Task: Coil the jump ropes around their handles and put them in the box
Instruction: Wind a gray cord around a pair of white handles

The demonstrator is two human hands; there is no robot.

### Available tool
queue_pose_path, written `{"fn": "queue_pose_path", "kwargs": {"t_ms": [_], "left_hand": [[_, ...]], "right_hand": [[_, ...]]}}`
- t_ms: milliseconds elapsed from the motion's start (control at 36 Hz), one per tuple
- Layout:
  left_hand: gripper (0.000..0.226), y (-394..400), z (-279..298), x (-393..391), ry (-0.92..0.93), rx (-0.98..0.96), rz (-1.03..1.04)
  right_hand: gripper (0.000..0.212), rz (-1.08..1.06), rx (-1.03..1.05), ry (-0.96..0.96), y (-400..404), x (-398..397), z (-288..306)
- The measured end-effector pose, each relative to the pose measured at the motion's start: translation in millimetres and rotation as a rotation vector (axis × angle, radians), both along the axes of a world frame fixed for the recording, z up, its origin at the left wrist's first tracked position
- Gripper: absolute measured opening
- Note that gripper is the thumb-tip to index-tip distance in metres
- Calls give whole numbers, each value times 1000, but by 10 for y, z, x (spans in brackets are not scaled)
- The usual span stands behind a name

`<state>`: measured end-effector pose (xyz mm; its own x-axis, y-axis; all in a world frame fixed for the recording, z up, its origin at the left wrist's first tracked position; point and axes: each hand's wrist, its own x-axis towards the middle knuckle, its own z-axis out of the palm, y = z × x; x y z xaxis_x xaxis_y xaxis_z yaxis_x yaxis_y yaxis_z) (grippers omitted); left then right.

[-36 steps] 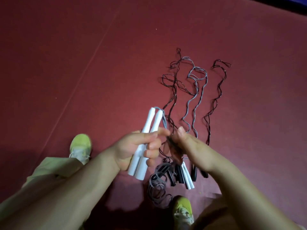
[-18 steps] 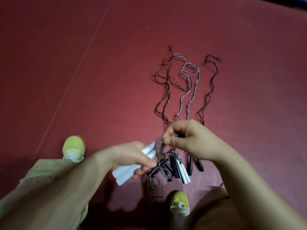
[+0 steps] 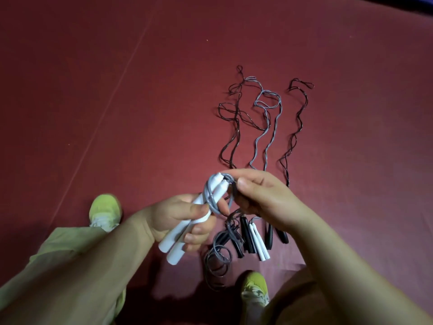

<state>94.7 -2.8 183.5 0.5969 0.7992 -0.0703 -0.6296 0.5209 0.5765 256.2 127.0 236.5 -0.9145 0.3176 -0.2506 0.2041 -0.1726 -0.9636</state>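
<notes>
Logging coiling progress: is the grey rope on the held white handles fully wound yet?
Partly wound. A few grey rope loops circle the white handles; loose rope still lies on the floor.

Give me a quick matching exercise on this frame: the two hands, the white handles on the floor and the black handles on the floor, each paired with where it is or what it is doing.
Column 1
1. left hand
2. right hand
3. white handles on the floor
4. black handles on the floor

Column 2
A. lie on the red floor just left of the white pair
B. pinches the grey rope near the handle tips
C. grips a pair of white handles
D. lie side by side among the black ones

Pairs: 1-C, 2-B, 3-D, 4-A
</notes>
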Motion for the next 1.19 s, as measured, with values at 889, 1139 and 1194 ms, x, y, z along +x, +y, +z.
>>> {"fn": "queue_pose_path", "kwargs": {"t_ms": [889,1139,1194], "left_hand": [[30,158,83,167,676,-449,447],[24,173,38,204,840,-339,410],[22,174,20,206,872,-320,405]], "right_hand": [[41,-301,587,-497,-241,-58,-296],[47,-387,346,-485,-185,-32,-297],[50,-382,287,-515,-184,-39,-306]]}}
